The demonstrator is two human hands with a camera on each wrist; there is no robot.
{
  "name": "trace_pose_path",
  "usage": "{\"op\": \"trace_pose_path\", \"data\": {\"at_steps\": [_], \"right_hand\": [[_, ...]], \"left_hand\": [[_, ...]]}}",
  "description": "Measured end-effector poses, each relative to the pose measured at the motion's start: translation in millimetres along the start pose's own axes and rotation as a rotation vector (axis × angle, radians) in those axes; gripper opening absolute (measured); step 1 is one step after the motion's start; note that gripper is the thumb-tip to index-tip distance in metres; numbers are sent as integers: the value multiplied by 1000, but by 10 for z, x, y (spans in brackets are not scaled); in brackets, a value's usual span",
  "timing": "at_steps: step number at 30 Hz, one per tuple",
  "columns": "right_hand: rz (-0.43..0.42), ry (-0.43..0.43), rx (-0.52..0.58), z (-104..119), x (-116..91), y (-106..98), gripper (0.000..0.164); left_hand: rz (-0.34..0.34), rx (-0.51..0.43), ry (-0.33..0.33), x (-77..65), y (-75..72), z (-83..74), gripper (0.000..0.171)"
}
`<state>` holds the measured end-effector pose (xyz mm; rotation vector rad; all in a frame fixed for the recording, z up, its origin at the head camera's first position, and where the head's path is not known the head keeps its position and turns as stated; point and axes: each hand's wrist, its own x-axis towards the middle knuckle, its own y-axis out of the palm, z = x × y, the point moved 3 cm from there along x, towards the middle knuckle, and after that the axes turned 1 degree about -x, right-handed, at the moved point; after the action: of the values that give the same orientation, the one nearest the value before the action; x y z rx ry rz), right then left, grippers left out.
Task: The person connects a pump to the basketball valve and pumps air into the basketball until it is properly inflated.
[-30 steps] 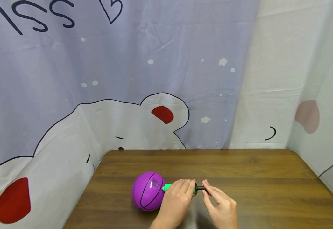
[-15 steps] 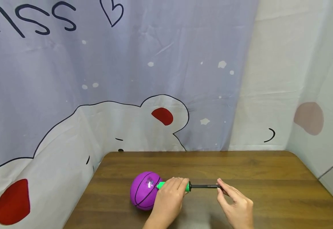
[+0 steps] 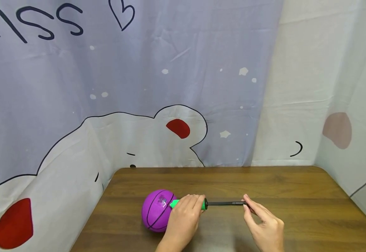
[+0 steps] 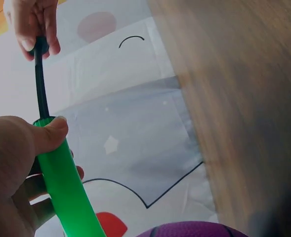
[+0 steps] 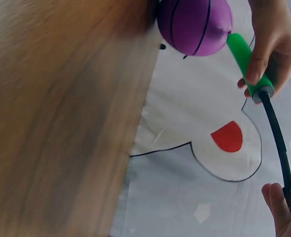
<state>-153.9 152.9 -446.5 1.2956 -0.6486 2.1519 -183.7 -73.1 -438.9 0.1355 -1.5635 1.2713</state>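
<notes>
A purple ball (image 3: pixel 156 212) with black seam lines is at the left part of the table. The green barrel of a hand pump (image 4: pixel 68 190) points at it, and in the right wrist view the pump's tip meets the ball's side. My left hand (image 3: pixel 183 220) grips the barrel, fingers wrapped around it. From the barrel's other end runs a long black rod (image 3: pixel 224 203), pulled well out. My right hand (image 3: pixel 266 225) pinches the black handle at the rod's end between thumb and fingers; the handle is mostly covered by them.
The wooden table (image 3: pixel 312 206) reaches back to a printed cloth (image 3: pixel 233 105) that hangs behind it. Another stretch of cloth (image 3: pixel 359 157) closes off the right side, and white cloth runs along the left.
My right hand has moved right, drawing the black rod far out of the green barrel. The ball, pump and left hand have shifted slightly left.
</notes>
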Motion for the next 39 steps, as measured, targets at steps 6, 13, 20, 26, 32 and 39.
{"op": "trace_pose_path", "data": {"at_steps": [6, 13, 20, 26, 32, 39], "right_hand": [[45, -17, 21, 109, -40, 140, 33], [102, -22, 53, 210, -169, 324, 29], [160, 9, 82, 220, -220, 362, 40], [105, -65, 54, 155, -164, 291, 29], [35, -40, -18, -6, -80, 77, 20], [35, 6, -37, -58, -20, -71, 37]], "left_hand": [[-1, 25, 24, 43, 19, -83, 43], [0, 52, 59, 77, 62, -228, 39], [32, 31, 61, 47, 69, -242, 39], [48, -27, 41, 18, 58, -144, 41], [24, -40, 7, -13, 12, -2, 43], [43, -41, 0, -18, 3, 37, 45]]}}
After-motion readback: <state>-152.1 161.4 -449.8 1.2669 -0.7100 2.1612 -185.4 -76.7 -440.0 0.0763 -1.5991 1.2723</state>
